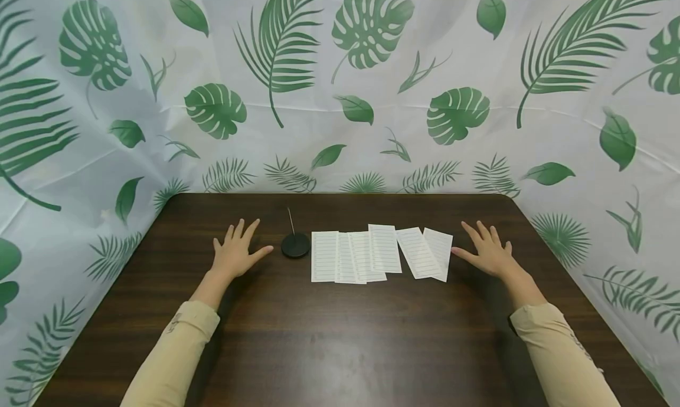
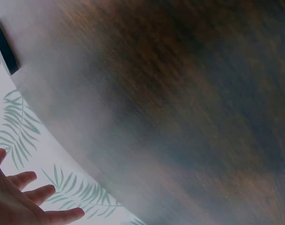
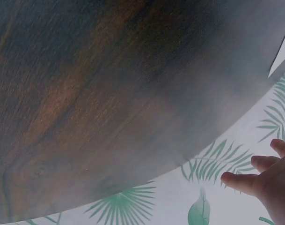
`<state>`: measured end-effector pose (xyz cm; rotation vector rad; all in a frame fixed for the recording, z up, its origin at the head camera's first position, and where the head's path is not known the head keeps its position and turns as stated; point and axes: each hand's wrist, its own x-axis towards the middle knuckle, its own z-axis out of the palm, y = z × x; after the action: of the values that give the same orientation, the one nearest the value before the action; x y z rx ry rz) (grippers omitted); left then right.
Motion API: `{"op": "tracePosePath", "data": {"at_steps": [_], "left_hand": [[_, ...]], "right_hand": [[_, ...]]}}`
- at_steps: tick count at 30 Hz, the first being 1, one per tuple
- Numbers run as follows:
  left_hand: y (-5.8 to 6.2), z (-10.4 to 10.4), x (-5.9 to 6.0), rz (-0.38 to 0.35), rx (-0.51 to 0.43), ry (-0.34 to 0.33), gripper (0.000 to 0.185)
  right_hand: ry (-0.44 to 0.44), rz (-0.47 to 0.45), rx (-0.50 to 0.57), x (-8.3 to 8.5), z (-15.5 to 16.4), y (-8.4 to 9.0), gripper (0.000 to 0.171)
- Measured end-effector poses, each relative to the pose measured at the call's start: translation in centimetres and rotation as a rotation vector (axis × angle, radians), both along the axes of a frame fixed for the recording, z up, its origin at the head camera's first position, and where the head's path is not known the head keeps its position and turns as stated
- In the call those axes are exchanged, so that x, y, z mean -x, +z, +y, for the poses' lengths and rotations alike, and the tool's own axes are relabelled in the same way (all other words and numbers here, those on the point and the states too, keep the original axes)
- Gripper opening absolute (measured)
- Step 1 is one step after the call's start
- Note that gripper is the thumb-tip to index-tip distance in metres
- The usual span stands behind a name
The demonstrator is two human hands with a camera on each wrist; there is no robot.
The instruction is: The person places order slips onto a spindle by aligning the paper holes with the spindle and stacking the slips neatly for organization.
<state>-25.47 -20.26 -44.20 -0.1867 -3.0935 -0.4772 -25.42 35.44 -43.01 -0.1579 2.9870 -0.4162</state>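
Note:
Both hands lie flat on a dark wooden table (image 1: 340, 336), fingers spread and holding nothing. My left hand (image 1: 236, 253) rests just left of a black round base with a thin upright spike (image 1: 295, 243). Between the hands lies a row of several white lined paper slips (image 1: 379, 253), partly overlapping. My right hand (image 1: 486, 252) rests just right of the rightmost slip, its thumb almost at the slip's edge. In the wrist views only the straight fingers (image 2: 20, 197) (image 3: 261, 180) show, over blurred wood.
A white curtain printed with green leaves (image 1: 340, 88) walls in the table at the back and both sides. The table's far corners are rounded. Beige sleeves (image 1: 175, 360) cover both forearms.

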Motion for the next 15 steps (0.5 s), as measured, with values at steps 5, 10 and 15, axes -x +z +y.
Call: {"op": "tracePosePath", "data": {"at_steps": [5, 10, 15], "left_hand": [[-0.09, -0.15, -0.03, 0.006, -0.012, 0.001, 0.085], [-0.13, -0.24, 0.1, 0.002, -0.022, -0.004, 0.083], [0.01, -0.18, 0.35, 0.004, -0.028, -0.018, 0.081]], "right_hand": [[0.001, 0.002, 0.006, -0.02, -0.1, 0.13, 0.085], [0.005, 0.001, 0.002, -0.03, -0.05, 0.31, 0.085], [0.014, 0.005, -0.013, 0.17, 0.06, 0.47, 0.084]]}}
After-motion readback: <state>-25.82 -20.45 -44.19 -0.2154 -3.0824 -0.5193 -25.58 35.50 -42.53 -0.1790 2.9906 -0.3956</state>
